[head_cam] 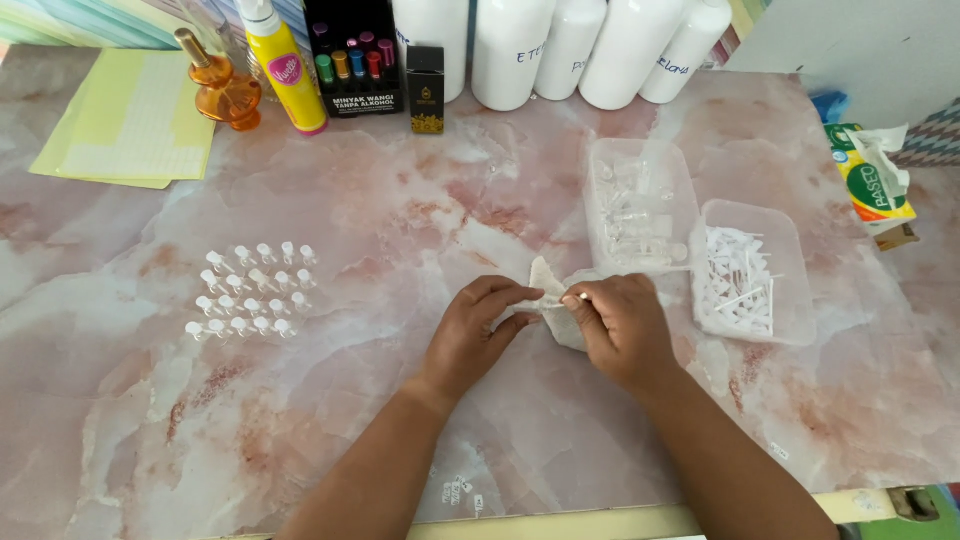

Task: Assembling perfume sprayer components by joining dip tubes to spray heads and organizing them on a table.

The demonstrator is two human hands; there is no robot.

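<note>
I see bare marble table (420,200) left, near; both hands, left hand (472,330) and right hand (620,325), pinch white cloth (556,312); right tubs (640,205) hold clear vials, white sticks (740,280).

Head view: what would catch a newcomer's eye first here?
Both hands, left and right, meet at the table's middle over a white tissue. Left of them stand neat rows of tiny clear vials. To the right sit two clear tubs, and tall white bottles line the back edge.
</note>
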